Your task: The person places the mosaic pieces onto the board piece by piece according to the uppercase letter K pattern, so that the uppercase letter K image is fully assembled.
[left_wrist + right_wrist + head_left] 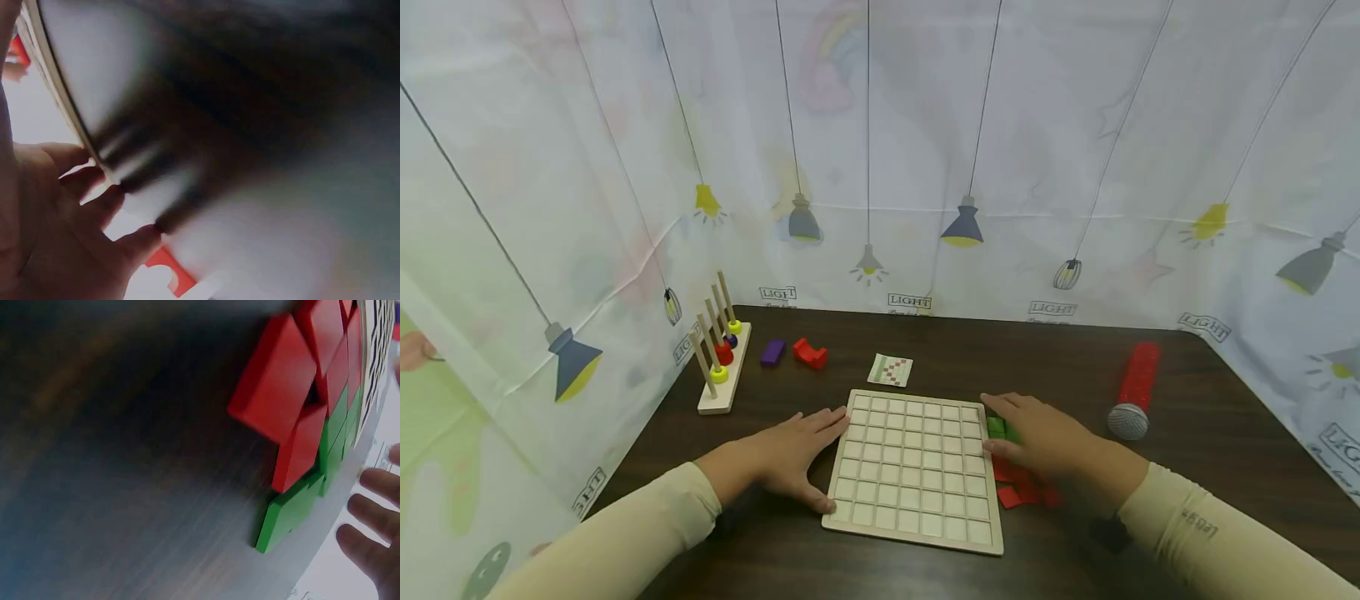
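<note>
A pale wooden grid board (917, 467) with rows of square recesses lies flat on the dark table. My left hand (793, 454) is spread along the board's left edge, thumb near its lower left corner and fingertips at the upper left side. Over the board's right side is my right hand (1037, 433), fingers extended, partly covering loose tiles. Red tiles (278, 381) and green tiles (290, 509) lie beside the board, close below the right hand. The left wrist view shows the left hand's fingers (103, 206) straight at the board's rim; much of that view is blurred.
A small patterned card (891, 370) lies behind the board. To the left stand a peg stacker (722, 383) with coloured rings, a purple block (772, 352) and a red curved block (809, 353). A red microphone (1135, 392) lies at right. A printed curtain (895, 150) hangs behind.
</note>
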Demonstrator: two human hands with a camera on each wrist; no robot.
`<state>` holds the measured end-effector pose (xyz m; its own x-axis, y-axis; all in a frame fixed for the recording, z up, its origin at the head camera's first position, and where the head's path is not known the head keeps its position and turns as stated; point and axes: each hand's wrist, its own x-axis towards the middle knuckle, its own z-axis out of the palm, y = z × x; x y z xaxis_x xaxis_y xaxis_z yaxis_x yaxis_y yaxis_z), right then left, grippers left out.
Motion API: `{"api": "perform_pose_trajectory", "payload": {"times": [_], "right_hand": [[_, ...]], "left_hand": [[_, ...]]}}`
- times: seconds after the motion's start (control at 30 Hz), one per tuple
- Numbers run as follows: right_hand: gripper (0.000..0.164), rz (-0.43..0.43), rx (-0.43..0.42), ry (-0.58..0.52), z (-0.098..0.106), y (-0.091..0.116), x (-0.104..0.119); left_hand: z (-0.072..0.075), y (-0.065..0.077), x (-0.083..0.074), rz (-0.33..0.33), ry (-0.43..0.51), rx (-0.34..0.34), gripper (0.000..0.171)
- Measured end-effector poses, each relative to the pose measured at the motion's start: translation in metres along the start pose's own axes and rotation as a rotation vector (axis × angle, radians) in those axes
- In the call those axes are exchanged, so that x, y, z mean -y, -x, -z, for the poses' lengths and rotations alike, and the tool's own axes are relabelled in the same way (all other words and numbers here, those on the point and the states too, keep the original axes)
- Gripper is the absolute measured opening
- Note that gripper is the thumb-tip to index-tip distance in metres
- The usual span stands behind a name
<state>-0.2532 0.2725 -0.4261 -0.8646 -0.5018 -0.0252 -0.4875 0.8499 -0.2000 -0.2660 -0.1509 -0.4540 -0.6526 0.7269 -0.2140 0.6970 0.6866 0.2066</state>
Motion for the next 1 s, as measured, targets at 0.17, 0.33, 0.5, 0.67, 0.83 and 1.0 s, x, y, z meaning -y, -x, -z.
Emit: {"api": "perform_pose_trajectory", "payload": {"times": [0.17,0.33,0.5,0.67,0.83,1.0], "right_hand": [[0.069,-0.051,0.035,-0.068,0.003,-0.007,-0.014],[0.050,-0.017,-0.003,-0.122,0.004,-0.011,-0.018],[0.039,-0.037,-0.018,-0.183,0.001,-0.017,-0.015],[0.030,-0.135,-0.013,-0.249,-0.003,-0.025,-0.013],[0.022,-0.201,-0.040,-0.274,-0.003,-0.034,-0.020],[0.016,-0.218,-0.057,-0.317,0.001,-0.045,-0.028]], "left_hand": [[0.009,-0.005,-0.006,0.051,0.098,0.038,0.124],[0.020,-0.007,-0.013,0.114,0.202,0.043,0.117],[0.021,-0.005,-0.017,0.158,0.248,0.040,0.115],[0.020,0.003,-0.020,0.189,0.282,0.035,0.115],[0.021,0.003,-0.019,0.182,0.270,0.028,0.114],[0.023,0.001,-0.020,0.175,0.276,0.033,0.114]]}}
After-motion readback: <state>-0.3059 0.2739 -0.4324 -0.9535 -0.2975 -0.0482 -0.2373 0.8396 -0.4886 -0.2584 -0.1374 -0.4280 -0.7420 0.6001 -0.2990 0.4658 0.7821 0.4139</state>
